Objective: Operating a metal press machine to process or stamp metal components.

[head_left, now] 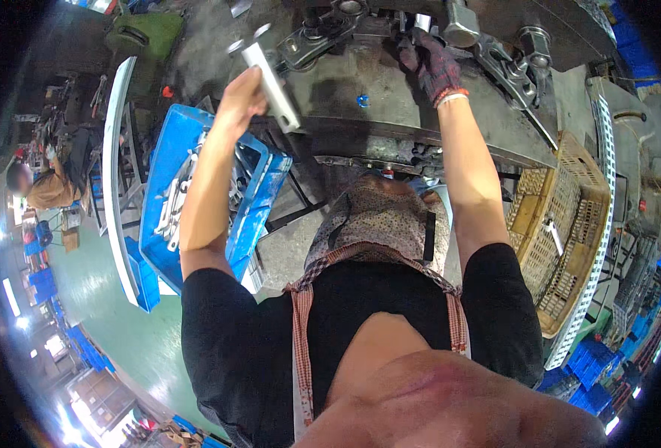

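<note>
My left hand (242,98), bare, is closed round a shiny open-end wrench (271,86) held tilted above the bench's near edge. The wrench's forked jaw points away from me. Beneath my left forearm stands a blue plastic crate (150,224) holding several similar metal wrenches (175,198). My right hand (433,66) wears a dark knitted glove and reaches to the far side of the machine bed (353,86). Its fingers curl beside a small bright metal piece (422,22); whether they grip that piece is hidden.
A bolted clamp (312,45) lies left of the right hand, and another clamp (506,75) lies right of it. A small blue object (362,101) rests on the bed. At right, a yellow slatted crate (532,205) holds one wrench (555,237). Another person (54,183) works far left.
</note>
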`<state>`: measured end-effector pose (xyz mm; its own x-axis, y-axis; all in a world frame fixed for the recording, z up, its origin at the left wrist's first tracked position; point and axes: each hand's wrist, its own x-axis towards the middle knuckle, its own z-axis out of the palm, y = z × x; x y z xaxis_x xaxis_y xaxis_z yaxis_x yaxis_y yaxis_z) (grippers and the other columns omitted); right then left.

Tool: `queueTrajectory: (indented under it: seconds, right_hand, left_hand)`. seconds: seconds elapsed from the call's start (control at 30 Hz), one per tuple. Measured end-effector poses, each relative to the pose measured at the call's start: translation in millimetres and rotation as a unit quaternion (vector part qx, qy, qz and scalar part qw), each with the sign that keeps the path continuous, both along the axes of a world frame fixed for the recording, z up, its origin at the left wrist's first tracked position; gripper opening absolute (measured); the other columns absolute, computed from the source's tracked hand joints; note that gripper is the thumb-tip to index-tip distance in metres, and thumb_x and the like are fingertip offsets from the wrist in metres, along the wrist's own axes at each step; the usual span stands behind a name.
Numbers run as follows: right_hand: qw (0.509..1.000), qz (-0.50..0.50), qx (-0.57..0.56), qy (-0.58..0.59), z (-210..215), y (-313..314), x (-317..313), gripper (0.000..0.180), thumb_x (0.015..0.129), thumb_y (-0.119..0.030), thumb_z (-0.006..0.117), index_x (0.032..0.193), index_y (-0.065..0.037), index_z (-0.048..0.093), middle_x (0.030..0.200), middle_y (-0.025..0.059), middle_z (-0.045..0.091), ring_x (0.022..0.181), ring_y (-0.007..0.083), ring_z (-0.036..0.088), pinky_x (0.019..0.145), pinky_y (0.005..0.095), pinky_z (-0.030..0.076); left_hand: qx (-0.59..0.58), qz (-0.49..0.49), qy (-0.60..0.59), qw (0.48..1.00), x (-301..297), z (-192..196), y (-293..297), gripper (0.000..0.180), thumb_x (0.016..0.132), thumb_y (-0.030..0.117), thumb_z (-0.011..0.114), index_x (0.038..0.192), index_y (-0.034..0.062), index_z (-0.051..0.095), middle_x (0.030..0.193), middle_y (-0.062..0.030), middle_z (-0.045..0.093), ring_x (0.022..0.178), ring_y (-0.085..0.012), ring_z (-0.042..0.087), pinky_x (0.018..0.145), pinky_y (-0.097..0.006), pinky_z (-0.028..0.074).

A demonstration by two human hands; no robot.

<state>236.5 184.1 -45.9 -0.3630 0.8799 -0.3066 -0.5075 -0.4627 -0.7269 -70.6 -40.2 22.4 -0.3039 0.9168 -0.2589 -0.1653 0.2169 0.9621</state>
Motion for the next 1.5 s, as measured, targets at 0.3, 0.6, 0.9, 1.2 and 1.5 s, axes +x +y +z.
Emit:
queueTrajectory:
  seconds: [0.3, 0.6, 0.9, 1.2, 1.5]
  right_hand:
    - [0.979, 0.022, 0.084, 0.187, 59.1, 30.1, 43.8, 0.025, 0.103, -0.022, 0.062, 0.12, -0.005, 0.067, 0.083, 0.0021, 0.061, 0.076, 0.0136, 0.059, 0.065, 0.0273, 0.051]
    - [0.85, -0.418, 0.14, -0.289, 15.7, -6.9, 307.2, 0.041, 0.104, -0.042, 0.056, 0.107, -0.004, 0.07, 0.084, 0.003, 0.063, 0.075, 0.0141, 0.058, 0.068, 0.0327, 0.048]
    - [0.97, 0.035, 0.102, -0.219, -19.1, -66.4, 202.9, 0.042, 0.107, -0.038, 0.051, 0.119, -0.001, 0.069, 0.091, 0.0028, 0.072, 0.084, 0.011, 0.064, 0.072, 0.0271, 0.051]
    - [0.902, 0.046, 0.106, -0.416, -1.1, 42.0, -15.7, 0.053, 0.097, -0.029, 0.062, 0.147, -0.015, 0.049, 0.129, 0.0175, 0.066, 0.111, 0.033, 0.067, 0.084, 0.0444, 0.055]
    - [0.672, -0.024, 0.387, -0.63, -47.8, 62.1, -22.5, 0.055, 0.101, -0.039, 0.051, 0.152, -0.02, 0.041, 0.127, 0.0207, 0.065, 0.115, 0.0416, 0.064, 0.089, 0.0515, 0.052]
  left_hand:
    - [0.096, -0.032, -0.052, 0.993, 107.7, -25.0, 216.5, 0.024, 0.101, 0.028, 0.061, 0.092, 0.0101, 0.074, 0.066, -0.0041, 0.066, 0.048, -0.0181, 0.056, 0.045, -0.036, 0.042]
    - [0.186, 0.044, 0.243, 0.951, 175.5, -74.7, 332.4, 0.048, 0.095, 0.049, 0.069, 0.096, 0.0011, 0.076, 0.078, -0.0111, 0.075, 0.073, -0.0217, 0.069, 0.071, -0.037, 0.051]
    - [0.048, 0.045, 0.254, 0.965, 164.5, -79.2, 359.6, 0.066, 0.089, 0.061, 0.069, 0.078, -0.0038, 0.074, 0.068, -0.0193, 0.071, 0.067, -0.0318, 0.071, 0.066, -0.044, 0.052]
    - [0.142, -0.006, 0.414, 0.899, 153.1, -70.9, 348.5, 0.064, 0.096, 0.06, 0.057, 0.078, 0.0007, 0.074, 0.08, -0.0255, 0.07, 0.089, -0.0451, 0.07, 0.079, -0.051, 0.053]
    - [0.098, -0.056, 0.477, 0.872, 165.6, -59.6, 318.0, 0.059, 0.099, 0.058, 0.051, 0.098, 0.0045, 0.077, 0.101, -0.0248, 0.072, 0.1, -0.0461, 0.068, 0.087, -0.054, 0.054]
